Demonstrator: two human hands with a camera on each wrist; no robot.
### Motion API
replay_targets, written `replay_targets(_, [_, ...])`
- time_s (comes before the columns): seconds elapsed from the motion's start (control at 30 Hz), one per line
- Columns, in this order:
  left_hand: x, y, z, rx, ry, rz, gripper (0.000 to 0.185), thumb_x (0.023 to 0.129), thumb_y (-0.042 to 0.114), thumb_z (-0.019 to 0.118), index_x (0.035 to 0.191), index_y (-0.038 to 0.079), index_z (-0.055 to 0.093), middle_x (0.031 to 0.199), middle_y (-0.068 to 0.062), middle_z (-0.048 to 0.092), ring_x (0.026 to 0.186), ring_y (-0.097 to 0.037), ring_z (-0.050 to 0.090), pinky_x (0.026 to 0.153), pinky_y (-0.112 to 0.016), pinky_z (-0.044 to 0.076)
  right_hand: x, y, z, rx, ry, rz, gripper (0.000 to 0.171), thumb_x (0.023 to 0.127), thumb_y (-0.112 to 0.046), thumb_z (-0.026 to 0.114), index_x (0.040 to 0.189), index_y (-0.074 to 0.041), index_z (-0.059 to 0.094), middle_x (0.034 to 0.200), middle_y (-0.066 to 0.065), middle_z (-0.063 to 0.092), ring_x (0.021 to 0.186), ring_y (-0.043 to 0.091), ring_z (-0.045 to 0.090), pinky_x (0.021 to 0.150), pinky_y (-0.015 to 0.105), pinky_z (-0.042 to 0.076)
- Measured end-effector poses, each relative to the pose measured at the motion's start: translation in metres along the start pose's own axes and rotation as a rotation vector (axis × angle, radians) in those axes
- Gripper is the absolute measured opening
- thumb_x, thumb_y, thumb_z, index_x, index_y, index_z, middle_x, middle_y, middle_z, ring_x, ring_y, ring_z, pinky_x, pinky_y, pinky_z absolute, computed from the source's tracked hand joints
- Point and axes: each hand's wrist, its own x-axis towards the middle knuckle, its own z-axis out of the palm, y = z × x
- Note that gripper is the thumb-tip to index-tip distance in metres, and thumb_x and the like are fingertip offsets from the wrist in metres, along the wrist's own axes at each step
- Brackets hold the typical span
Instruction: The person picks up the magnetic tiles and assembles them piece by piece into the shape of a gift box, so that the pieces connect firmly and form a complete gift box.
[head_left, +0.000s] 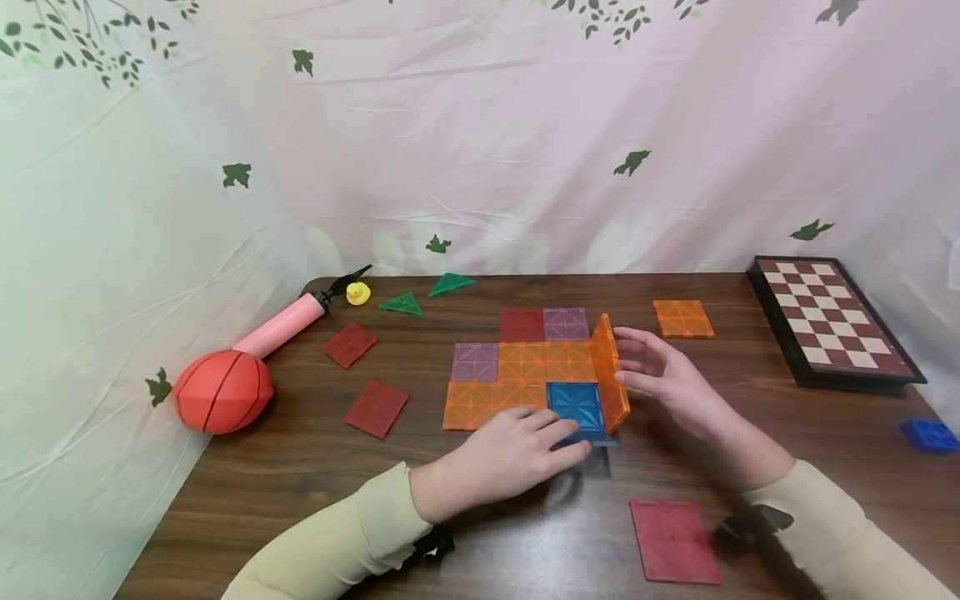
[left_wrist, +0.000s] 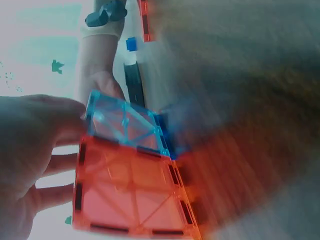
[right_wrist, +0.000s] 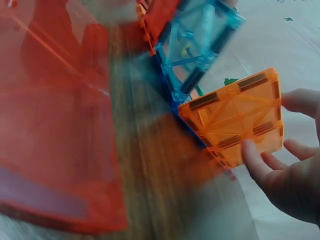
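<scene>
See-through magnetic tiles lie joined in a flat patch, with orange tiles (head_left: 521, 362), purple ones (head_left: 476, 362) and a red one (head_left: 521, 325). At its front right a blue tile (left_wrist: 125, 122) stands upright beside an upright orange tile (left_wrist: 130, 185) in the left wrist view. My left hand (head_left: 510, 454) reaches over this front edge, its fingers loosely bent and touching the tiles. Along the right side stands an orange wall (head_left: 611, 375). My right hand (head_left: 678, 383) touches its outer face, with the thumb (right_wrist: 255, 160) on an orange tile (right_wrist: 240, 120). The left fingertips are partly hidden.
Loose red tiles (head_left: 350, 345) lie left, a larger red tile (head_left: 675, 542) in front, and an orange tile (head_left: 683, 318) behind right. Green triangles (head_left: 452, 284), a yellow duck (head_left: 358, 292), a pink pump (head_left: 281, 326), a red ball (head_left: 223, 392), a chessboard (head_left: 825, 321) and a blue brick (head_left: 930, 436) surround them.
</scene>
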Motion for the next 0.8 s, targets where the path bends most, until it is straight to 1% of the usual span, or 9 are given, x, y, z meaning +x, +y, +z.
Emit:
replay_targets(0.1, [0.001, 0.003, -0.001, 0.071, 0.027, -0.032, 0.027, 0.105, 0.023, 0.058, 0.129, 0.022, 0.071, 0.119, 0.002, 0.07, 0.103, -0.014, 0.066, 0.084, -0.027, 0.056, 0.001, 0.004, 0.003, 0.032, -0.038, 0.008, 0.067, 0.106, -0.02, 0.058, 0.162, -0.01, 0.023, 0.16, 0.025, 0.029, 0.131, 0.031, 0.051, 0.093, 0.03, 0.053])
replay_targets(0.17, [0.002, 0.006, -0.002, 0.114, 0.014, -0.074, 0.03, 0.104, 0.026, 0.059, 0.132, 0.02, 0.07, 0.119, 0.001, 0.069, 0.101, -0.015, 0.066, 0.08, -0.028, 0.056, 0.001, 0.006, 0.005, 0.047, -0.061, 0.012, 0.067, 0.107, -0.022, 0.055, 0.163, -0.012, 0.02, 0.163, 0.024, 0.023, 0.135, 0.035, 0.047, 0.094, 0.03, 0.053])
replay_targets(0.23, [0.002, 0.011, -0.002, 0.136, -0.007, -0.124, 0.035, 0.103, 0.029, 0.059, 0.135, 0.019, 0.068, 0.12, 0.0, 0.068, 0.101, -0.016, 0.065, 0.08, -0.03, 0.056, 0.002, 0.007, 0.008, 0.058, -0.074, 0.015, 0.066, 0.108, -0.023, 0.052, 0.164, -0.013, 0.017, 0.164, 0.025, 0.02, 0.137, 0.04, 0.042, 0.094, 0.03, 0.053])
replay_targets(0.33, [0.002, 0.018, -0.003, 0.124, -0.031, -0.194, 0.042, 0.101, 0.033, 0.06, 0.139, 0.015, 0.065, 0.124, -0.004, 0.066, 0.104, -0.02, 0.063, 0.083, -0.033, 0.055, 0.003, 0.009, 0.011, 0.069, -0.084, 0.019, 0.066, 0.109, -0.025, 0.05, 0.165, -0.015, 0.015, 0.164, 0.025, 0.017, 0.14, 0.047, 0.036, 0.094, 0.03, 0.052])
replay_targets(0.4, [0.001, 0.022, -0.003, 0.105, -0.039, -0.222, 0.046, 0.099, 0.036, 0.062, 0.14, 0.013, 0.063, 0.126, -0.006, 0.065, 0.107, -0.022, 0.061, 0.087, -0.035, 0.054, 0.004, 0.009, 0.013, 0.072, -0.084, 0.028, 0.067, 0.109, -0.027, 0.05, 0.165, -0.016, 0.015, 0.164, 0.025, 0.016, 0.141, 0.049, 0.034, 0.094, 0.03, 0.052])
replay_targets(0.53, [0.002, 0.027, -0.004, 0.081, -0.081, -0.259, 0.057, 0.096, 0.042, 0.065, 0.144, 0.011, 0.059, 0.133, -0.009, 0.062, 0.115, -0.025, 0.058, 0.096, -0.039, 0.05, 0.004, 0.01, 0.015, 0.075, -0.076, 0.045, 0.068, 0.109, -0.028, 0.05, 0.165, -0.016, 0.014, 0.165, 0.026, 0.015, 0.142, 0.049, 0.032, 0.096, 0.033, 0.052])
replay_targets(0.67, [0.003, 0.028, -0.005, 0.068, -0.129, -0.294, 0.064, 0.096, 0.048, 0.064, 0.148, 0.011, 0.054, 0.139, -0.01, 0.059, 0.12, -0.026, 0.055, 0.1, -0.042, 0.047, 0.004, 0.009, 0.016, 0.074, -0.069, 0.065, 0.068, 0.109, -0.028, 0.049, 0.165, -0.016, 0.013, 0.164, 0.026, 0.015, 0.143, 0.049, 0.031, 0.1, 0.04, 0.051])
replay_targets(0.8, [0.004, 0.027, -0.004, 0.046, -0.134, -0.317, 0.065, 0.096, 0.05, 0.064, 0.148, 0.012, 0.054, 0.141, -0.009, 0.058, 0.12, -0.026, 0.054, 0.102, -0.043, 0.046, 0.004, 0.008, 0.016, 0.074, -0.072, 0.08, 0.068, 0.11, -0.029, 0.047, 0.166, -0.017, 0.011, 0.164, 0.026, 0.014, 0.143, 0.048, 0.029, 0.102, 0.044, 0.049])
